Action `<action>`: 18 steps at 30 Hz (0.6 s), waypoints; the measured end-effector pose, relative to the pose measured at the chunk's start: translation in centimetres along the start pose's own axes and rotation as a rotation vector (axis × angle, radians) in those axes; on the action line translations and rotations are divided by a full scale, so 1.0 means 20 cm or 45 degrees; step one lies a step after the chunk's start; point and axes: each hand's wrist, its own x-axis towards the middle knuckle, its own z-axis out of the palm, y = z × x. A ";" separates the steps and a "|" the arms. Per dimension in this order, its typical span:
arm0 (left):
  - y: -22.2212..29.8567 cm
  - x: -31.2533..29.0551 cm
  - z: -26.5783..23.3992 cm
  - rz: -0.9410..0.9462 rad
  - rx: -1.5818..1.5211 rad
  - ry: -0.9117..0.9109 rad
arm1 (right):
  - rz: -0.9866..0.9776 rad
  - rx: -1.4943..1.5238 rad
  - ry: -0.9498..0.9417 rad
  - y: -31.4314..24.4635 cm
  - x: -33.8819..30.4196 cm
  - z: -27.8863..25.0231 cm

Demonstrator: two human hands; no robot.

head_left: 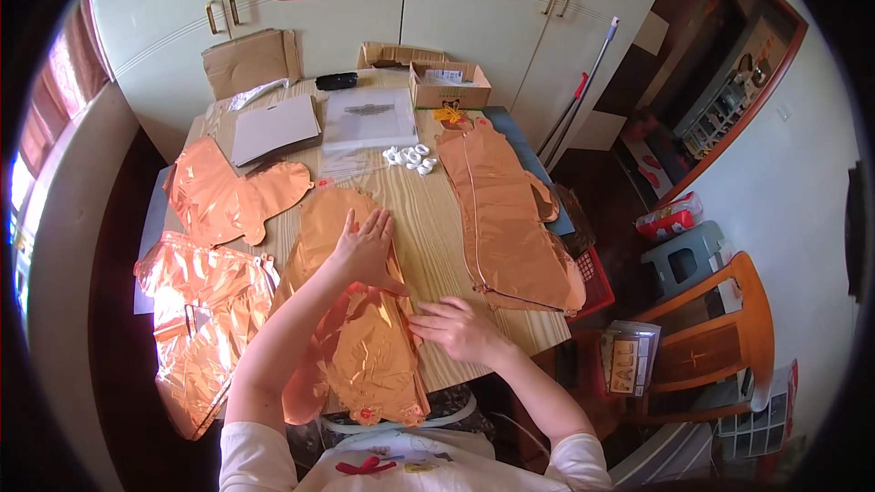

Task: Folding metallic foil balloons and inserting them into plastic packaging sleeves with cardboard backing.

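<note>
A flat, copper-coloured foil balloon (378, 346) lies lengthwise in front of me, its near end hanging past the table's front edge. My left hand (366, 251) rests flat on its upper part, fingers stretched forward and thumb toward the right edge. Along that same edge, my right hand (456, 328) touches the foil with extended fingertips, palm turned down. More copper foil balloons lie around: a lobed one (232, 191) at far left, a shiny crumpled one (210, 328) overhanging the near left side, and a stack (506, 210) on the right.
Behind the foil stand a grey board stack (273, 130), a clear plastic bag pack (369, 123), white ribbon rolls (408, 158) and an open cardboard box (449, 87). Cabinets (319, 18) line the far side. A wooden chair (720, 346) stands right of the table.
</note>
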 end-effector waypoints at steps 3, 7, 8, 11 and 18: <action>-0.01 0.01 0.02 -0.008 -0.008 -0.026 | -0.014 0.017 -0.022 0.00 -0.01 0.00; -0.01 0.01 0.01 -0.014 -0.007 -0.056 | -0.034 0.059 0.011 0.00 -0.03 0.00; 0.00 0.01 0.00 -0.018 -0.001 -0.069 | -0.034 0.067 0.030 0.00 -0.04 0.01; 0.00 0.02 0.00 -0.035 0.009 -0.077 | -0.026 0.074 0.069 0.00 -0.04 0.02; -0.08 0.14 -0.02 -0.115 0.043 -0.089 | -0.012 0.071 0.086 -0.01 -0.04 0.02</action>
